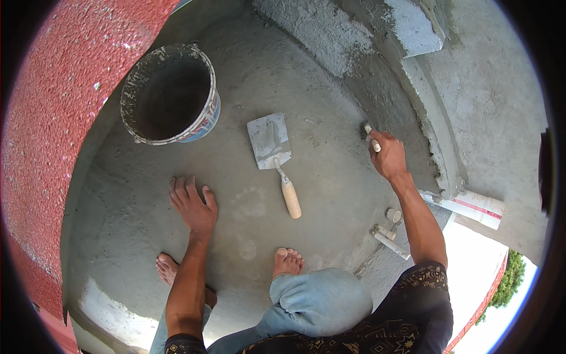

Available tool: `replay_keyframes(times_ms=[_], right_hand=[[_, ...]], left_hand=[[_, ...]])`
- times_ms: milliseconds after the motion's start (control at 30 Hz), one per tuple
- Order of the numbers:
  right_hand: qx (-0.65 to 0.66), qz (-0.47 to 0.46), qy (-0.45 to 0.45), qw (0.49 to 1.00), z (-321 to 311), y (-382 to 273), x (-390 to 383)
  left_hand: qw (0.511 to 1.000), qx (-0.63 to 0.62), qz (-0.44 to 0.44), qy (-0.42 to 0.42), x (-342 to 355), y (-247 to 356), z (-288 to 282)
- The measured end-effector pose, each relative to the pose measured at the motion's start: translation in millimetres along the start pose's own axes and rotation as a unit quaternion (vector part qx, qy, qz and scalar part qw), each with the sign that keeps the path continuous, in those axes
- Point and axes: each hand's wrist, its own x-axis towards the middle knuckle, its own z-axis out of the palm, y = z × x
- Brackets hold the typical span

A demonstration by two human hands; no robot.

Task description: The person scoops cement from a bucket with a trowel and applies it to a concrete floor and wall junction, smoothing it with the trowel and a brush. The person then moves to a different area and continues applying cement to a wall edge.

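My left hand (193,203) lies flat on the grey cement floor (330,177), fingers spread, holding nothing. My right hand (386,154) grips a small tool with a pale handle (372,137), its tip pressed against wet cement where the floor meets the low wall (383,100). A trowel (274,154) with a square steel blade and a wooden handle rests on the floor between my hands. Both of my bare feet (288,261) stand on the floor below.
A mortar-smeared bucket (171,94) stands at the upper left beside a red rough wall (53,118). Short white pipe pieces (389,233) lie by my right forearm. A white pipe (471,205) pokes through the ledge (436,147) on the right, beyond which there is open air.
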Motion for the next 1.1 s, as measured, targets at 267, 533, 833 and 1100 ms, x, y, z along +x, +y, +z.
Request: replay_keyframes(times_ms=[267, 533, 833, 1100], right_hand=[[0.087, -0.151, 0.165, 0.971, 30.7, -143.9, 237.3], [0.057, -0.154, 0.217, 0.962, 29.6, -207.4, 305.0], [0.011, -0.039, 0.081, 0.996, 32.6, -30.8, 62.0], [0.004, 0.078, 0.073, 0.994, 39.1, 96.0, -141.1]], left_hand=[[1.0, 0.001, 0.0, -0.006, 2.3, -0.2, -1.7], [1.0, -0.019, 0.011, 0.001, 1.3, 5.2, 6.7], [0.999, -0.001, 0.02, 0.025, 1.7, -4.8, 4.6], [1.0, -0.011, 0.011, 0.014, -2.2, -1.4, 6.8]])
